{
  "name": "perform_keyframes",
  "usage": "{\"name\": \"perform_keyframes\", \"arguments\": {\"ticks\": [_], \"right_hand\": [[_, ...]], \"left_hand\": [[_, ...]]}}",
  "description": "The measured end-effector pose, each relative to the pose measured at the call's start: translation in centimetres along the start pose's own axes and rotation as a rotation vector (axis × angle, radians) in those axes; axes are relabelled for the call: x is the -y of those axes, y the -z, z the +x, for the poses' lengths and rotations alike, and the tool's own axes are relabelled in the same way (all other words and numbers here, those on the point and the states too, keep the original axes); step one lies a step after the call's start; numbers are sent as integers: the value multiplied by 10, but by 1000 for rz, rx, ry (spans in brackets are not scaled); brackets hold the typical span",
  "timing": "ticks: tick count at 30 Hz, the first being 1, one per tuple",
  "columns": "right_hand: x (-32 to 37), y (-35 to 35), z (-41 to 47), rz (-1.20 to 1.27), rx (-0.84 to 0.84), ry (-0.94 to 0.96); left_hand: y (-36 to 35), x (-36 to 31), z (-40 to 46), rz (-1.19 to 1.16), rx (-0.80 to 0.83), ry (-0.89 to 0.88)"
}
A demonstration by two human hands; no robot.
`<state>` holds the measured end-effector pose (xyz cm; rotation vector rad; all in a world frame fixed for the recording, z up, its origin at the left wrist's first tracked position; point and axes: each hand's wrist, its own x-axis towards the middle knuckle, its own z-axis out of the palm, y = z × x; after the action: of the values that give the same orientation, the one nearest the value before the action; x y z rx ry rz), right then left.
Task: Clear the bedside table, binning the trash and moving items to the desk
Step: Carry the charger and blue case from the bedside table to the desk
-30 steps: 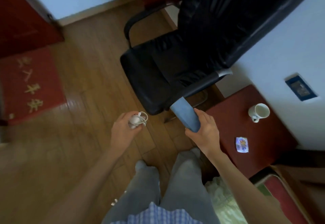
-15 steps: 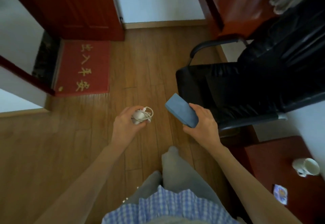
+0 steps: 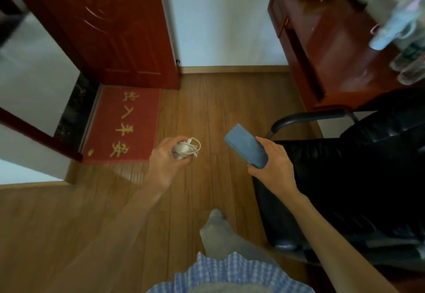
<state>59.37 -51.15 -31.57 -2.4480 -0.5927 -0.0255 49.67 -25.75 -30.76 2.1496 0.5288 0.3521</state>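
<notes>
Blue case (image 3: 247, 149) gripped in right hand (image 3: 272, 165), long axis up-left; left hand (image 3: 166, 159) clenched on white charger (image 3: 185, 150). Desk (image 3: 340, 62) ahead-right, nearer right hand.

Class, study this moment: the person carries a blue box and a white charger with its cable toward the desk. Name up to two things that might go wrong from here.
1. The left hand grips the white charger with cable loops sticking out loosely; a loop might slip free and dangle or snag.
2. The right hand holds the blue box by one end only, and the black chair stands between the person and the desk, whose far side already looks crowded; a bump could knock the box loose.
</notes>
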Motion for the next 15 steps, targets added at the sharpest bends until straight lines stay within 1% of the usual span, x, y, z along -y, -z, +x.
{"name": "perform_keyframes", "arguments": {"ticks": [4, 8, 15], "right_hand": [[-1, 9, 77, 11, -36, -4], [-9, 15, 141, -13, -64, -22], [-29, 9, 250, -42, -157, -110]], "left_hand": [[-1, -12, 80, -52, -14, -10], [-7, -20, 146, -51, -30, -32], [-33, -24, 277, -33, 59, -101]]}}
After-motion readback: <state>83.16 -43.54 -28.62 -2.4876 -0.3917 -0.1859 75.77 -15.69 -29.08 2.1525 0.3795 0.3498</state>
